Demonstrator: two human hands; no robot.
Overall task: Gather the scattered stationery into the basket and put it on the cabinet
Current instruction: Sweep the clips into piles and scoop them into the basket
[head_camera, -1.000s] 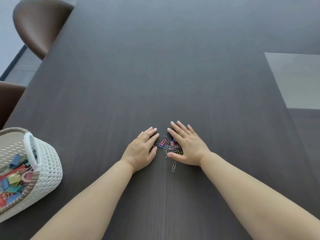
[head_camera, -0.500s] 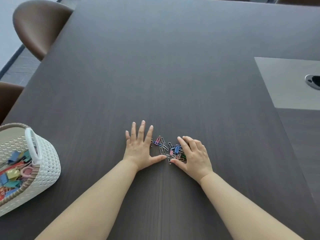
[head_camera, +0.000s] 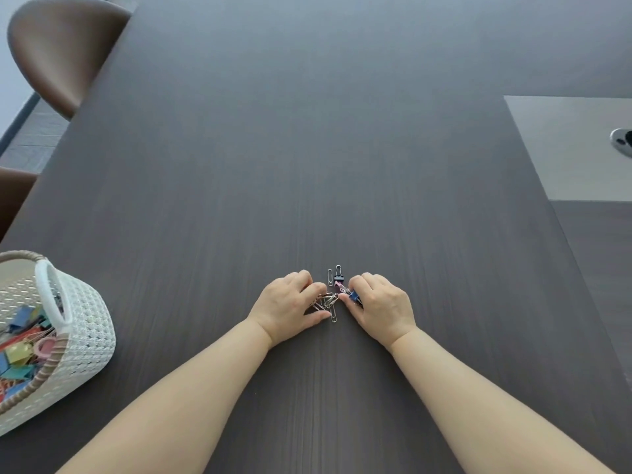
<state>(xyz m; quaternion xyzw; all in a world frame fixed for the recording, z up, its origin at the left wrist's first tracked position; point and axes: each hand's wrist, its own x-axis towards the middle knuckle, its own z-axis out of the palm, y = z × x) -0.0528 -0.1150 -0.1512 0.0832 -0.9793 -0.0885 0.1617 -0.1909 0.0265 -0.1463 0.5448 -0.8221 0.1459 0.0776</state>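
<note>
A small pile of paper clips (head_camera: 329, 301) and tiny binder clips lies on the dark table between my hands. My left hand (head_camera: 289, 307) curls over the pile's left side, fingers closed on several paper clips. My right hand (head_camera: 379, 304) curls over the right side, pinching a blue binder clip (head_camera: 354, 296). A black binder clip (head_camera: 338, 273) and one loose paper clip (head_camera: 330, 277) lie just beyond my fingertips. The white woven basket (head_camera: 87, 336) stands at the left edge, holding colourful clips and other stationery.
The dark wood table (head_camera: 307, 148) stretches far ahead. A grey inset panel (head_camera: 574, 148) with a round metal fitting (head_camera: 622, 141) sits at the right. Two brown chairs (head_camera: 58, 46) stand along the table's left side.
Both hands went from flat with spread fingers to curled, scooping the clips together. The pile has drawn tighter, and a black binder clip and a paper clip now lie exposed beyond the fingers.
</note>
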